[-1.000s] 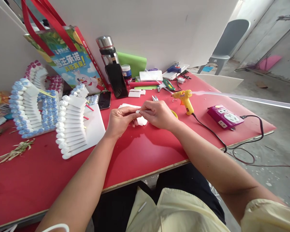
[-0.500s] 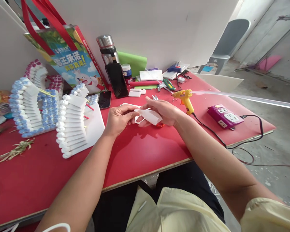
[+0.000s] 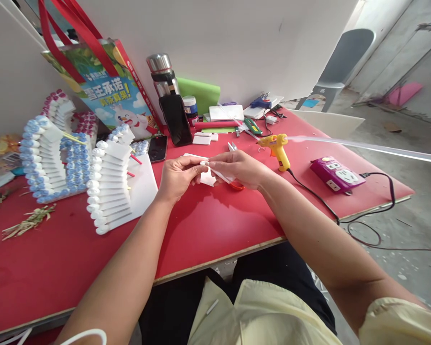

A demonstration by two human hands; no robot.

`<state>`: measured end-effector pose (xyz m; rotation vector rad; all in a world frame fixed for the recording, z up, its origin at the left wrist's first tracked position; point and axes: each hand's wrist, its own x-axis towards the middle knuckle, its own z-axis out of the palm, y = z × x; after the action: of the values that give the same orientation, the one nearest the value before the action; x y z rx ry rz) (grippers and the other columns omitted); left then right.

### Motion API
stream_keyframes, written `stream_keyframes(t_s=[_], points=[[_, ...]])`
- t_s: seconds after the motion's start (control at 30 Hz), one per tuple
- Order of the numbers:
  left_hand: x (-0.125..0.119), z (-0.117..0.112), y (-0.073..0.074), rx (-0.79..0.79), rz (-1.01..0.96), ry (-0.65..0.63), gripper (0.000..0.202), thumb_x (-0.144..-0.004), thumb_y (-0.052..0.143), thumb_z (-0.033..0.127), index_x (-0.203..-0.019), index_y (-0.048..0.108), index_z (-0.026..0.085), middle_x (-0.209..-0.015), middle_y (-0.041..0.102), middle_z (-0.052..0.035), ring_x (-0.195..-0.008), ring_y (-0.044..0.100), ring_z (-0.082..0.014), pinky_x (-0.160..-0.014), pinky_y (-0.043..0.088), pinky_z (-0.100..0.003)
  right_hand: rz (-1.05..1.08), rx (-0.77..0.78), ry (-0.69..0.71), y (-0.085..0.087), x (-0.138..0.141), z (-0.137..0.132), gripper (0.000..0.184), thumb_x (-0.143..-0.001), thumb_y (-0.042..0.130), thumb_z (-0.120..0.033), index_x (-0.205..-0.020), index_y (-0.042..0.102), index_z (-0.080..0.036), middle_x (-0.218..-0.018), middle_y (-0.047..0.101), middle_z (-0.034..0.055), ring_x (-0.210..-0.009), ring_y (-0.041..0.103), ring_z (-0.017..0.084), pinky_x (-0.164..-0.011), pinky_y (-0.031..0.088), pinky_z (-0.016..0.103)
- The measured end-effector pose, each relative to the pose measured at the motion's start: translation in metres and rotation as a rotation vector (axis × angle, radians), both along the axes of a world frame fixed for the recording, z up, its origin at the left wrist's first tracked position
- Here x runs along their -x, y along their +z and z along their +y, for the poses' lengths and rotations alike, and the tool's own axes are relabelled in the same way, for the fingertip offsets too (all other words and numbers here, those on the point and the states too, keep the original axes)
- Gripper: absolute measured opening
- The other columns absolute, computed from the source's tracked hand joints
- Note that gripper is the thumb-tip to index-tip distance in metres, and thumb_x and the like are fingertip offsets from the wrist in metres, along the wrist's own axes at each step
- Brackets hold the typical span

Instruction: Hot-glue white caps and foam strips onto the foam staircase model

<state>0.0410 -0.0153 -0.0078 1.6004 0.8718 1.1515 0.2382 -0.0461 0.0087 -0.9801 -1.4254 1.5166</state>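
My left hand (image 3: 177, 177) pinches the rolled end of a white paper strip (image 3: 222, 176) between thumb and fingers, above the middle of the red table. My right hand (image 3: 244, 168) lies over the same strip with its fingers together, pressing on it and covering much of it. A white paper piece (image 3: 208, 179) shows below the hands. Scissors (image 3: 237, 186) lie partly hidden under my right hand, red handle toward me. To the left, a fan-shaped row of rolled white strips (image 3: 111, 191) sits on a white board (image 3: 145, 194).
Blue-tipped rolls (image 3: 39, 158) stand at the left beside a gift bag (image 3: 115, 91). A phone (image 3: 175, 120) leans on a steel flask (image 3: 160, 64). A yellow glue gun (image 3: 278, 151) and purple power socket (image 3: 335, 175) with cables occupy the right. The red table's (image 3: 219, 225) front edge is near me.
My right hand has turned over and closed onto the white strip, which was lying more exposed across its fingers. My left hand keeps its pinch. The view has shifted slightly.
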Motion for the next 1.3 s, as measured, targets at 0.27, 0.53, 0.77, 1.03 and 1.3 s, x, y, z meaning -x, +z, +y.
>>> stream_keyframes(t_s=[0.27,0.53,0.77,1.03,1.3], points=[[-0.005,-0.003,0.001,0.048,-0.04,0.073,0.023,-0.066,0.088,0.03,-0.082,0.081,0.016,-0.06,0.066,-0.0014,-0.046,0.054,-0.0096,-0.042,0.038,-0.023,-0.466,-0.518,-0.385,-0.009,0.009,-0.002,0.018,-0.085,0.065,-0.032,-0.077,0.07,-0.017,-0.06,0.064,-0.0001,-0.056,0.054,0.012,-0.054,0.038,0.024],[-0.004,-0.003,0.001,0.087,-0.125,0.058,0.026,-0.062,0.091,0.031,-0.078,0.078,0.016,-0.056,0.065,-0.001,-0.044,0.054,-0.0099,-0.04,0.038,-0.022,-0.476,-0.646,-0.432,-0.013,0.015,-0.006,0.02,-0.09,0.062,-0.035,-0.081,0.069,-0.018,-0.066,0.065,-0.0005,-0.06,0.053,0.012,-0.057,0.038,0.025],[-0.003,-0.002,0.001,0.103,-0.112,0.038,0.027,-0.064,0.091,0.034,-0.079,0.079,0.016,-0.068,0.071,-0.0045,-0.045,0.053,-0.0086,-0.04,0.037,-0.022,-0.541,-0.809,-0.375,-0.01,0.008,-0.001,0.018,-0.09,0.063,-0.031,-0.102,0.069,-0.019,-0.104,0.068,0.0076,-0.088,0.062,0.019,-0.076,0.046,0.03],[-0.002,0.001,-0.001,0.078,-0.019,0.059,0.026,-0.065,0.09,0.035,-0.081,0.081,0.016,-0.067,0.069,-0.0037,-0.045,0.052,-0.0078,-0.042,0.037,-0.023,-0.84,-0.881,-0.311,-0.013,0.008,0.001,0.017,-0.088,0.061,-0.025,-0.098,0.073,-0.017,-0.099,0.07,0.0107,-0.086,0.06,0.022,-0.076,0.041,0.032],[0.002,0.001,0.002,0.13,0.098,-0.048,0.022,-0.067,0.088,0.032,-0.079,0.081,0.015,-0.055,0.063,-0.0019,-0.044,0.052,-0.0089,-0.043,0.036,-0.022,-0.463,-0.262,-0.099,-0.002,-0.006,0.001,0.027,-0.09,0.056,-0.029,-0.079,0.076,-0.014,-0.068,0.072,0.0053,-0.053,0.055,0.013,-0.051,0.038,0.027]])
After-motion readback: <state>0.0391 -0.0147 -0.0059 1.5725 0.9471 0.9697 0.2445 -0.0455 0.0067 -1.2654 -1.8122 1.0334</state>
